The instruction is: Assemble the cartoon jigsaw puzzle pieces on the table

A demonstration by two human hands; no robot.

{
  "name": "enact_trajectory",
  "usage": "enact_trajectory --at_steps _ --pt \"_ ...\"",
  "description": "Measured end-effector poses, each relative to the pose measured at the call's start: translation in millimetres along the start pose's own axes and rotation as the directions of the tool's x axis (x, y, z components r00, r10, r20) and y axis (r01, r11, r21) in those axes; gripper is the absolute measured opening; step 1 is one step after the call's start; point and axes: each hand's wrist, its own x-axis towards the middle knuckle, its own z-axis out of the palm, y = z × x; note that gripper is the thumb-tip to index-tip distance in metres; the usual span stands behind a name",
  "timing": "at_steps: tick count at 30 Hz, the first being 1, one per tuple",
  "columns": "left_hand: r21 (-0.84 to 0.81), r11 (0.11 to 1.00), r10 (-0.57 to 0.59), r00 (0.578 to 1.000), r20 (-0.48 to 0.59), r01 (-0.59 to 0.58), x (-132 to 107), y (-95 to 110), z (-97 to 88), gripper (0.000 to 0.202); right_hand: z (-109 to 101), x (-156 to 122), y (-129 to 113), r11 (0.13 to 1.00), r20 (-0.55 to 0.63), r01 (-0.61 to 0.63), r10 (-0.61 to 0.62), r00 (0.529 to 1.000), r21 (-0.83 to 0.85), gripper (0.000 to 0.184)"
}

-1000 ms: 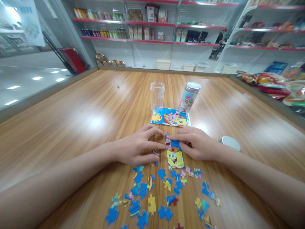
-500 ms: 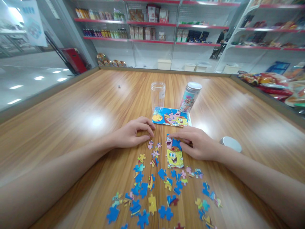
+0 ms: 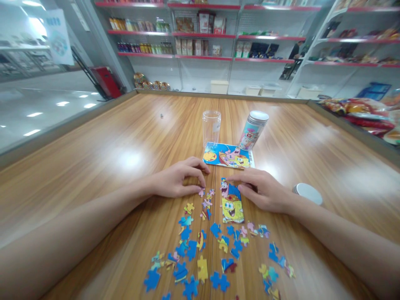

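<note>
My left hand rests low over the table, thumb and index fingertips closing at the top edge of a small pink puzzle piece. Its other fingers reach forward. My right hand lies with fingers apart at a joined puzzle section showing a yellow and a pink cartoon character. Its index fingertip touches the section's top edge; the thumb is at the right side. Between the hands lie several purple-pink pieces. A picture card lies just beyond, with a clear jar and a printed canister at its far edge.
Loose blue pieces and a yellow piece are scattered nearer me. A silver lid lies beyond my right wrist. Snack bags are at the right edge; stocked shelves stand behind. A person is far off.
My left hand has moved slightly nearer, its thumb and index fingertips coming down to the pink piece. My right hand stays at the joined section. The whole view has shifted a little.
</note>
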Motion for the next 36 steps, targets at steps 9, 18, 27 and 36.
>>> enact_trajectory --at_steps 9,18,27,36 --pt "0.102 0.991 0.083 0.996 0.041 -0.087 4.2 8.7 3.7 0.025 1.5 -0.8 0.5 0.999 -0.036 0.034 -0.034 0.999 -0.017 0.034" --pt "0.084 0.994 0.067 0.997 -0.036 -0.064 2.3 8.2 5.1 0.022 1.6 -0.7 -1.0 0.999 -0.038 0.034 -0.035 0.999 -0.028 0.032" --pt "0.101 0.980 0.174 0.985 0.011 -0.174 2.4 10.6 7.8 0.015 2.4 -0.2 -0.4 0.998 -0.051 0.054 -0.055 0.997 -0.026 0.033" --pt "0.062 0.990 0.129 0.991 0.020 -0.130 1.2 13.0 2.6 0.025 1.9 0.9 -1.8 0.997 -0.059 0.069 -0.070 0.996 -0.030 0.032"
